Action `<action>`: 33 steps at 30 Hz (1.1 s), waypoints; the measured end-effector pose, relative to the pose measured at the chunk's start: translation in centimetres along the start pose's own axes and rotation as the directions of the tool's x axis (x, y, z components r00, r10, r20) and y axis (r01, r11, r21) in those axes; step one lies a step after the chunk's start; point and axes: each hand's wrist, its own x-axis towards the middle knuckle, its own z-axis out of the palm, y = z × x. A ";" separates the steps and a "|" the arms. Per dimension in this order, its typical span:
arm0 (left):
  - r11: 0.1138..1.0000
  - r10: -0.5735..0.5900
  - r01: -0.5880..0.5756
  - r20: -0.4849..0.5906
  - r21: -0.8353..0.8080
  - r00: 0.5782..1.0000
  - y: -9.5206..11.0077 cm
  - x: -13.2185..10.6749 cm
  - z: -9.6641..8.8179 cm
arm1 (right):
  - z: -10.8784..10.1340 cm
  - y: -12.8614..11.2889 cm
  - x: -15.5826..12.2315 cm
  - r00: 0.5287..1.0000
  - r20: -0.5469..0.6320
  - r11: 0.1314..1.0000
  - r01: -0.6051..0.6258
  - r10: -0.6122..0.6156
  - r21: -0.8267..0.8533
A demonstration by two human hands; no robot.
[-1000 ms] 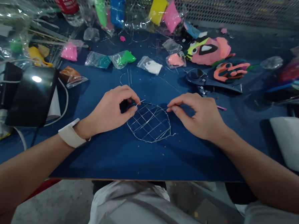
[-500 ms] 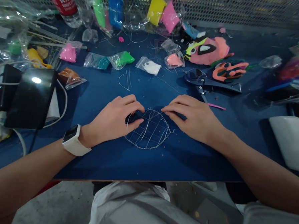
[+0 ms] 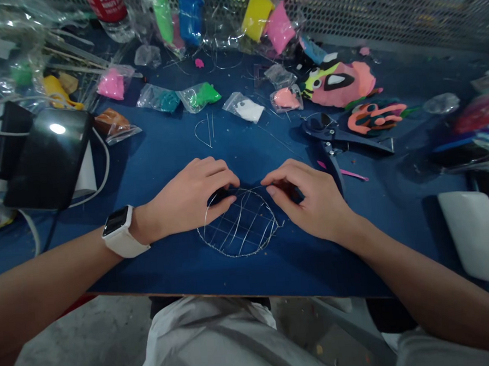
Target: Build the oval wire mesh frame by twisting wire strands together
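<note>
A leaf-shaped wire frame (image 3: pixel 248 255), crossed inside by thin wires, is in front of me over the blue table. Its upper left edge is pinched between the thumb and fingers of my left hand (image 3: pixel 196 195), which wears a white-strapped watch on the wrist. On the other side, my right hand (image 3: pixel 306 199) has thumb and forefinger closed around the end of a thin wire at the frame's top edge. The fingertips of both hands are close to each other but apart. Part of the frame's left side is hidden by my left fingers.
Pliers (image 3: pixel 332 132) and a pink tool (image 3: pixel 354 175) lie right of my hands. Behind are bags of coloured clay (image 3: pixel 201 96), loose wire pieces (image 3: pixel 209 131) and clay-covered figures (image 3: pixel 340 82). A black power bank-like device (image 3: pixel 49 160) with cables is at left, a white case (image 3: pixel 474 234) at right.
The wire frame has tilted and shifted slightly towards me and to the left. My right hand has lowered a little, its fingers more curled, uncovering more of the pink tool.
</note>
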 end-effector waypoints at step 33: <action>0.985 0.026 -0.027 -0.008 -0.170 1.000 -1.1 0.3 -1.6 | -0.4 -0.3 -0.1 0.989 -0.137 0.980 0.076 -0.051 0.186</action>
